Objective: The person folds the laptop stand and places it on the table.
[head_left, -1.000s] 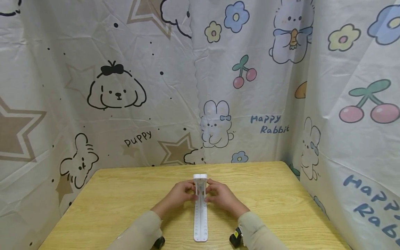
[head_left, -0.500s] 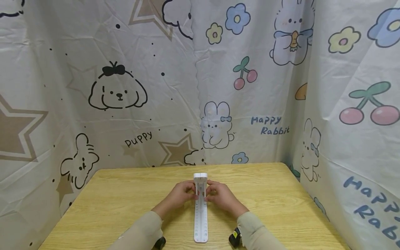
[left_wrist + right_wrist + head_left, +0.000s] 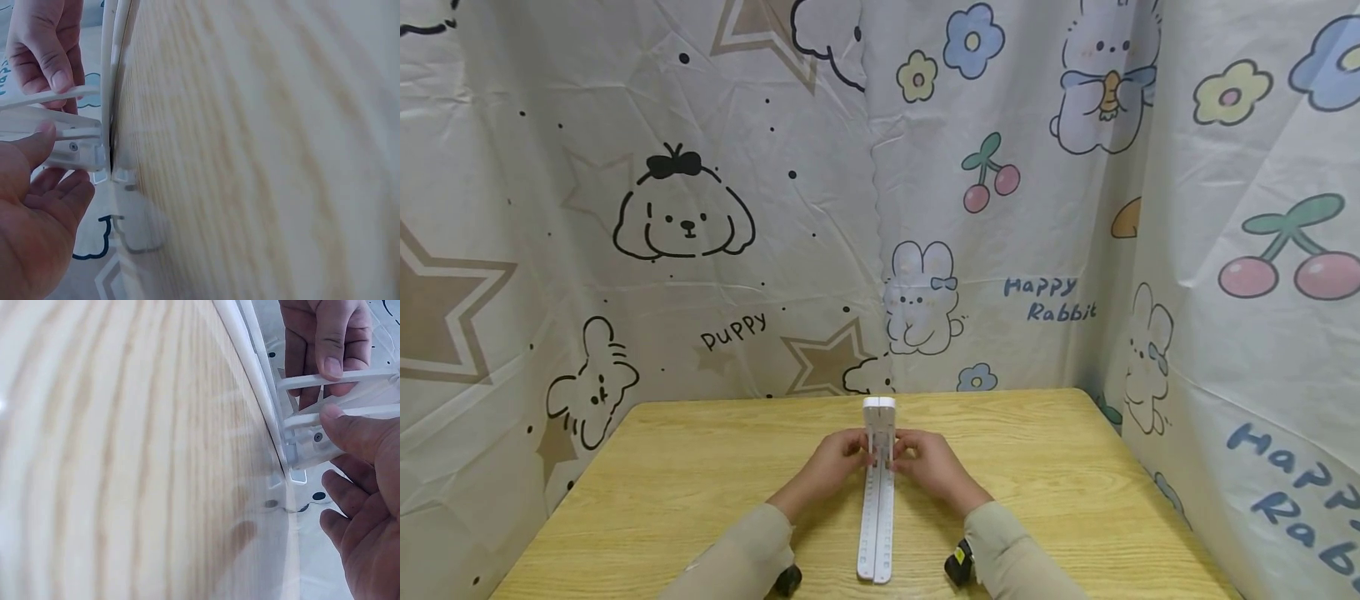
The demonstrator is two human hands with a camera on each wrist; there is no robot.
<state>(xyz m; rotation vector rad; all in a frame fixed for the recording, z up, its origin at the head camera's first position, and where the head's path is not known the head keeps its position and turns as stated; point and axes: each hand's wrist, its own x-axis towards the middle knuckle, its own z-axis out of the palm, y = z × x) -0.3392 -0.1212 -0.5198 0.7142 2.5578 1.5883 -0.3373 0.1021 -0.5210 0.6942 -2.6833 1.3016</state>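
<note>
A white folding stand (image 3: 877,517) with two long slotted rails lies lengthwise on the table, its far arms raised upright. My left hand (image 3: 829,467) pinches the raised part from the left, and my right hand (image 3: 934,468) pinches it from the right. The left wrist view has my left thumb on a white bar beside a screwed bracket (image 3: 74,147), with my right hand (image 3: 47,47) beyond. In the right wrist view, my right thumb presses a similar bar (image 3: 375,411); some fingers stay beneath it. The stand's far side is hidden.
The wood-grain table (image 3: 700,475) spreads to both sides of the stand. A printed cloth (image 3: 820,275) hangs behind it and along the sides. Black devices (image 3: 958,562) are strapped at both wrists.
The stand's raised end has come up higher, and its near end has swung slightly left. A thin gap shows between the rails. Both hands keep their hold and have shifted slightly upward.
</note>
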